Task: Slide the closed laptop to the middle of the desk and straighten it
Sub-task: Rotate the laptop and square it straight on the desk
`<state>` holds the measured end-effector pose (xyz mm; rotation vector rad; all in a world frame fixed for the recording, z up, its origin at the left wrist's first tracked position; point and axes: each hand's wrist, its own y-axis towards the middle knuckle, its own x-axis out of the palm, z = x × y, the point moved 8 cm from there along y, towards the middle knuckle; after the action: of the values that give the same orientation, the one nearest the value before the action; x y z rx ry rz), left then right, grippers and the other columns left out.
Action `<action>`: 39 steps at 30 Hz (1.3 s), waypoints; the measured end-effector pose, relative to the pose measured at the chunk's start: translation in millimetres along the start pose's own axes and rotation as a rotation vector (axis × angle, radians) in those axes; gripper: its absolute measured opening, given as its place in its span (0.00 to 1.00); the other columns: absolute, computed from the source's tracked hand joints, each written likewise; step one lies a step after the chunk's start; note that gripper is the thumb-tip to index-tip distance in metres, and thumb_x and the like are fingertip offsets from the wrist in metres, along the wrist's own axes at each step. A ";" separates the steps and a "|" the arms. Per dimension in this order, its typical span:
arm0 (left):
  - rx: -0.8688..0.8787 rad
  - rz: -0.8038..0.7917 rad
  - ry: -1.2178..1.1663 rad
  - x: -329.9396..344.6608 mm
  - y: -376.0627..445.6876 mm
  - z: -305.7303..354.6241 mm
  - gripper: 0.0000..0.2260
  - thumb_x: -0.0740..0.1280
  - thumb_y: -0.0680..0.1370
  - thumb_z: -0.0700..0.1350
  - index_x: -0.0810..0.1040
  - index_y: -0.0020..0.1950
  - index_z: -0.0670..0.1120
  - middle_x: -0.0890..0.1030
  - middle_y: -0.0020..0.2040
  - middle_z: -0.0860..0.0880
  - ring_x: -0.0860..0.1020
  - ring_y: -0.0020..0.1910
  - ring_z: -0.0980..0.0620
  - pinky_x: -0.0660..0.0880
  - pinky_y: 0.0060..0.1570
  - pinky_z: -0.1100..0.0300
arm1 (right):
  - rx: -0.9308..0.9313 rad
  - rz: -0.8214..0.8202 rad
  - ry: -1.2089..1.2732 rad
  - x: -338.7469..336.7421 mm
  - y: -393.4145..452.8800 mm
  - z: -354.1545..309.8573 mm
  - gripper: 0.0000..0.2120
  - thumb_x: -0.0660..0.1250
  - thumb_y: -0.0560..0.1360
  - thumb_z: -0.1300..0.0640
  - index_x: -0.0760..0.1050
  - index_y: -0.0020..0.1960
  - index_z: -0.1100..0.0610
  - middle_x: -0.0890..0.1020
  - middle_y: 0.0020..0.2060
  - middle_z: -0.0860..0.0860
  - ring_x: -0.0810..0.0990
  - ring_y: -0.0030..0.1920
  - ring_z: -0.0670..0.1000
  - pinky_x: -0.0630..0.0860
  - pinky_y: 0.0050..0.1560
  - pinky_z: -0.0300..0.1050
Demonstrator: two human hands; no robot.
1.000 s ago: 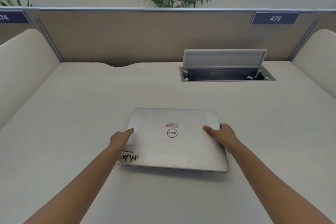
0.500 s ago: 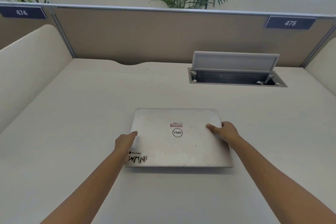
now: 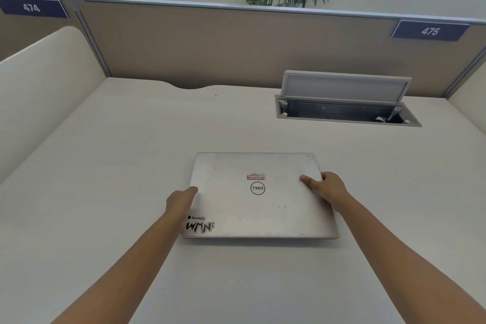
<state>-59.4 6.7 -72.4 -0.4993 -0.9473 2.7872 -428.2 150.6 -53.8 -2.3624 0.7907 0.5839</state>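
the closed silver laptop lies flat near the middle of the frame on the pale bench, its near edge running level across the picture. the left hand grips its left edge, fingers pressed together on the lid. the right hand clasps the right edge, thumb on the lid and the other fingers curled down the side. at upper right, well apart, a cable box stands with its flap raised before the partition.

Pale desk — closed silver laptop lying flat, seemingly square-on
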 end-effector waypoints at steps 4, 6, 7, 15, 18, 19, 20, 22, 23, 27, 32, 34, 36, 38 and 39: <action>0.023 0.034 0.059 -0.3 -0.5 2.9 0.11 0.61 0.75 0.47 0.71 0.44 0.38 0.72 0.46 0.41 0.72 0.45 0.42 0.68 0.45 0.53 | -0.012 -0.004 -0.002 1.0 3.0 -0.3 0.18 0.72 0.67 0.40 0.77 0.39 0.56 0.81 0.35 0.48 0.79 0.35 0.49 0.71 0.31 0.42; 0.027 0.036 0.076 0.0 0.3 2.7 0.11 0.61 0.75 0.47 0.70 0.46 0.38 0.71 0.45 0.42 0.71 0.44 0.42 0.67 0.44 0.53 | -0.009 -0.001 -0.002 0.9 3.5 0.4 0.17 0.72 0.67 0.40 0.77 0.38 0.55 0.81 0.35 0.48 0.79 0.35 0.48 0.70 0.30 0.42; 0.027 0.036 0.077 0.1 0.6 2.5 0.12 0.61 0.76 0.47 0.70 0.47 0.37 0.70 0.44 0.42 0.71 0.44 0.42 0.67 0.44 0.53 | -0.009 0.000 -0.002 0.6 3.5 0.8 0.17 0.72 0.67 0.40 0.76 0.37 0.54 0.81 0.34 0.48 0.79 0.34 0.48 0.70 0.30 0.42; 0.040 0.058 0.126 0.5 6.0 3.7 0.12 0.60 0.76 0.47 0.70 0.47 0.37 0.68 0.39 0.45 0.69 0.43 0.43 0.65 0.43 0.55 | 0.000 0.003 -0.005 0.9 5.0 0.8 0.18 0.73 0.66 0.40 0.76 0.35 0.54 0.80 0.33 0.48 0.78 0.33 0.48 0.69 0.29 0.41; 0.054 0.074 0.180 1.3 1.7 9.3 0.13 0.60 0.74 0.48 0.70 0.46 0.37 0.69 0.38 0.44 0.69 0.43 0.42 0.65 0.44 0.56 | 0.005 0.005 -0.010 1.0 5.0 1.1 0.18 0.73 0.66 0.40 0.76 0.37 0.55 0.81 0.34 0.48 0.79 0.34 0.48 0.70 0.30 0.41; 0.065 0.078 0.210 1.3 -0.8 11.6 0.14 0.60 0.72 0.49 0.71 0.45 0.37 0.70 0.39 0.43 0.69 0.43 0.42 0.65 0.44 0.56 | 0.004 0.008 -0.019 1.3 4.6 0.8 0.18 0.72 0.66 0.40 0.76 0.36 0.55 0.81 0.33 0.48 0.78 0.33 0.48 0.70 0.29 0.42; 0.081 0.082 0.243 1.5 -3.0 13.6 0.17 0.60 0.69 0.50 0.73 0.44 0.37 0.73 0.42 0.41 0.71 0.45 0.40 0.68 0.46 0.55 | 0.000 0.014 -0.033 1.6 4.3 0.5 0.18 0.72 0.67 0.40 0.76 0.36 0.54 0.80 0.33 0.48 0.78 0.33 0.48 0.70 0.29 0.42; 0.111 0.125 0.295 0.1 -5.4 14.5 0.20 0.60 0.71 0.48 0.76 0.51 0.32 0.76 0.55 0.33 0.75 0.54 0.34 0.72 0.54 0.50 | -0.009 0.035 -0.059 2.2 3.6 0.7 0.18 0.71 0.67 0.39 0.76 0.37 0.55 0.81 0.34 0.49 0.78 0.34 0.50 0.71 0.32 0.43; 0.122 0.154 0.317 -1.2 -6.2 14.3 0.20 0.60 0.74 0.46 0.75 0.56 0.30 0.75 0.60 0.31 0.75 0.58 0.33 0.72 0.59 0.48 | -0.014 0.047 -0.068 2.6 3.3 1.0 0.19 0.71 0.67 0.39 0.77 0.40 0.56 0.81 0.36 0.50 0.79 0.36 0.51 0.72 0.34 0.44; 0.160 0.211 0.348 -1.7 -13.9 16.7 0.19 0.60 0.74 0.43 0.75 0.56 0.29 0.74 0.60 0.31 0.75 0.58 0.33 0.72 0.58 0.48 | -0.028 0.072 -0.095 3.1 1.1 1.1 0.22 0.70 0.68 0.39 0.78 0.46 0.59 0.82 0.41 0.53 0.80 0.39 0.54 0.73 0.38 0.46; 0.153 0.192 0.313 -0.4 -22.9 19.8 0.28 0.57 0.65 0.50 0.76 0.54 0.31 0.75 0.58 0.34 0.75 0.56 0.35 0.71 0.57 0.49 | -0.027 0.077 -0.107 2.2 -0.9 -0.5 0.22 0.70 0.68 0.39 0.78 0.47 0.59 0.82 0.42 0.53 0.79 0.40 0.54 0.73 0.38 0.45; 0.150 0.207 0.319 -1.1 -22.8 19.7 0.23 0.59 0.70 0.49 0.77 0.55 0.32 0.74 0.58 0.36 0.75 0.56 0.35 0.71 0.57 0.49 | -0.031 0.085 -0.118 2.0 -2.1 -1.2 0.23 0.70 0.68 0.39 0.77 0.47 0.59 0.81 0.43 0.54 0.79 0.40 0.54 0.73 0.38 0.46; 0.160 0.226 0.340 -1.1 -23.1 19.2 0.18 0.60 0.73 0.45 0.76 0.56 0.34 0.73 0.59 0.36 0.74 0.57 0.35 0.71 0.57 0.49 | -0.038 0.100 -0.136 1.7 -4.0 -1.4 0.25 0.69 0.68 0.38 0.76 0.48 0.60 0.81 0.43 0.54 0.79 0.40 0.54 0.72 0.37 0.45; 0.186 0.247 0.359 -0.3 -26.2 18.6 0.16 0.61 0.75 0.43 0.75 0.58 0.35 0.72 0.60 0.37 0.73 0.58 0.36 0.70 0.57 0.49 | -0.049 0.117 -0.148 1.5 -6.1 -1.5 0.25 0.69 0.68 0.38 0.76 0.48 0.61 0.81 0.43 0.54 0.78 0.39 0.53 0.70 0.33 0.44; 0.203 0.254 0.368 0.3 -28.0 18.4 0.16 0.61 0.75 0.43 0.74 0.59 0.36 0.71 0.60 0.37 0.73 0.58 0.36 0.70 0.57 0.49 | -0.054 0.126 -0.151 1.2 -6.9 -1.6 0.25 0.69 0.68 0.38 0.76 0.48 0.61 0.81 0.43 0.55 0.78 0.38 0.53 0.69 0.31 0.43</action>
<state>-65.2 18.5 -41.6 -1.1170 -0.5489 2.8128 -422.5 153.7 -50.7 -2.2958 0.8691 0.8360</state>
